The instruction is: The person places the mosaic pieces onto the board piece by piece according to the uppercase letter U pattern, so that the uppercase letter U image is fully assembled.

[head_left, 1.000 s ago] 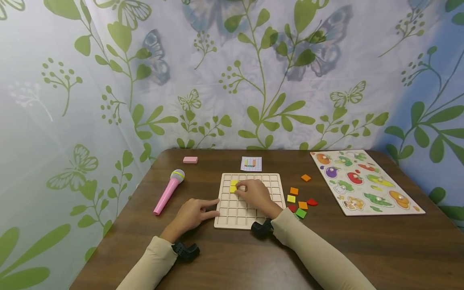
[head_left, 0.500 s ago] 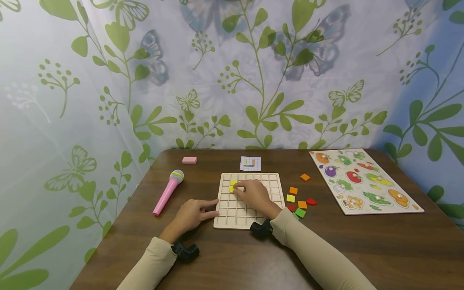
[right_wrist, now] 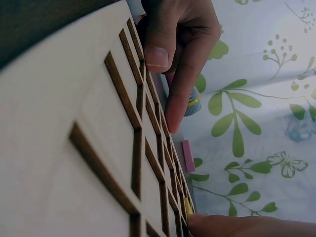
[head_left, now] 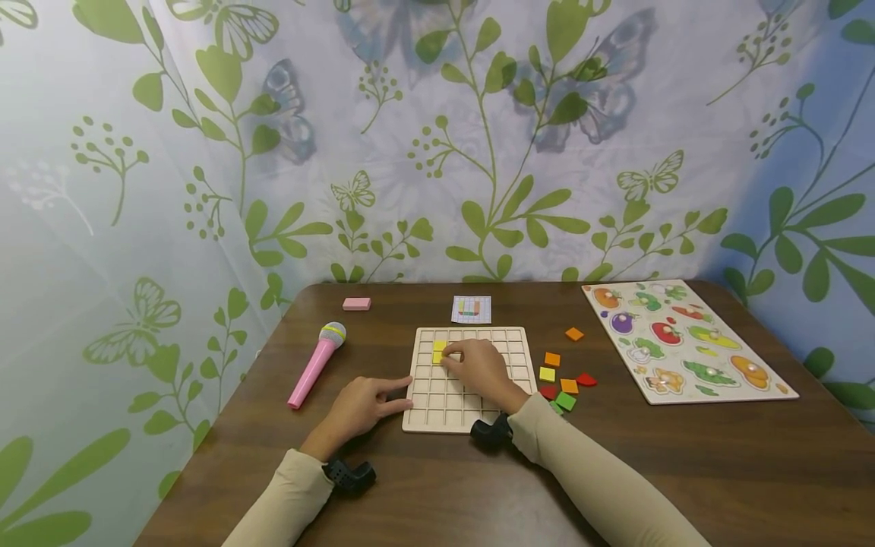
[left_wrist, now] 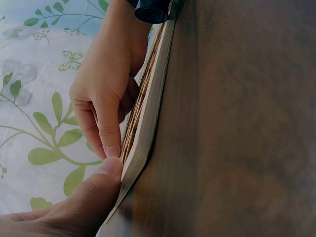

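Little change from 1.0 s ago: the 2 yellow tiles sit where they did, upper left of the grid board, 1 just beyond the other. Left hand remains at the board's left edge, thumb and index spread apart, tips touching the rim. Right hand stays over the board, fingertips at the tiles' right side; cannot tell whether thumb and finger pinch the nearer tile or only press it. Head view has drifted slightly; loose tiles lie unmoved right of the board.

Hidden: right hand covers many middle cells; a green tile shows only as a sliver beside the right sleeve. Left wrist view catches the board nearly edge-on, cells unreadable. Right wrist view crops the right hand at the bottom; only a thin yellow edge shows by its fingertip. Coloured marks on the card too small to read closely.
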`<state>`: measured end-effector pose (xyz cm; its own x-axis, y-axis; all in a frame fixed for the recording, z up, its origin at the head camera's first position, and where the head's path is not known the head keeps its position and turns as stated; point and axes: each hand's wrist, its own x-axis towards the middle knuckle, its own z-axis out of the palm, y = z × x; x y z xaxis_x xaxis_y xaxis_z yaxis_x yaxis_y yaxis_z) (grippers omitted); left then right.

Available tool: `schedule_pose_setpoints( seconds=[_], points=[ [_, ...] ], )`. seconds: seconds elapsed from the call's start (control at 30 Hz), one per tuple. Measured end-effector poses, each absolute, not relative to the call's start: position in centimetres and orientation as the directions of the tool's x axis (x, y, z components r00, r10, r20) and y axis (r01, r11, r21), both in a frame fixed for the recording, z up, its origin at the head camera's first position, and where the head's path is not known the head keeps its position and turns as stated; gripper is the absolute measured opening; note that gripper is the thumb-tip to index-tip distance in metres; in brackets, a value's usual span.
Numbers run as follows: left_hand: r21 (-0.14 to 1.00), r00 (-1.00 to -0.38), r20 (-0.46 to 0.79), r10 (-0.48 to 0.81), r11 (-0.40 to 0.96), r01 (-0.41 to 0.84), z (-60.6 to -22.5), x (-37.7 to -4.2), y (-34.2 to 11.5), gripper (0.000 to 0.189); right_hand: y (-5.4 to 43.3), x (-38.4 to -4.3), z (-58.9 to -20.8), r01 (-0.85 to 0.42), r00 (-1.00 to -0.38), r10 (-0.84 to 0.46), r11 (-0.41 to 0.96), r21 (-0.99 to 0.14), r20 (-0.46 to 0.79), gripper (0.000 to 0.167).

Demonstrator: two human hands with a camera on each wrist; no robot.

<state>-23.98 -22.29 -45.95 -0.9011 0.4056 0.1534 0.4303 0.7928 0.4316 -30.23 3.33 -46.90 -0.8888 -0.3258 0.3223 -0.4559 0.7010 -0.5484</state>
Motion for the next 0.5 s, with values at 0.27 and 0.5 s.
schedule_pose_setpoints(
  seconds=[0.27, 0.5],
  points=[
    [0.438, -0.905, 0.153, 0.397, 0.794, 0.422, -46.1, -23.9, -22.5, 0.05, 3.5, -30.0, -46.5, -0.443, -0.896, -0.31, 0.676, -0.589, 0.318, 0.018],
    [0.425, -0.903, 0.159, 0.399, 0.798, 0.428, -46.3, -24.0, -22.4, 0.05, 4.6, -29.3, -45.5, -0.45, -0.892, -0.302, 0.655, -0.607, 0.335, 0.023]
  ],
)
